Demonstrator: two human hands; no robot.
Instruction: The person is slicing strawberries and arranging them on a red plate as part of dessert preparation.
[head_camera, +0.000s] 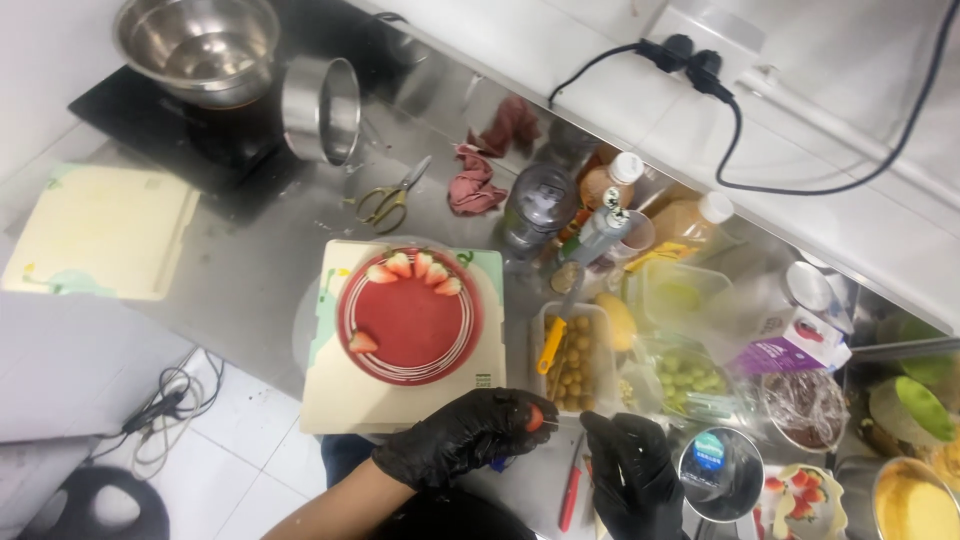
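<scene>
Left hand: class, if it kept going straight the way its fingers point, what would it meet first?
Probably the right hand: the left hand, pinching a strawberry piece, points right toward it, though depth is unclear.

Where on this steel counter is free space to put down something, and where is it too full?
Bare steel counter lies between the cream board on the left, the scissors and the cake on its board. It is crowded right of the cake: bottles, a fruit tray, tubs and bowls. The gloved hands work there.
</scene>
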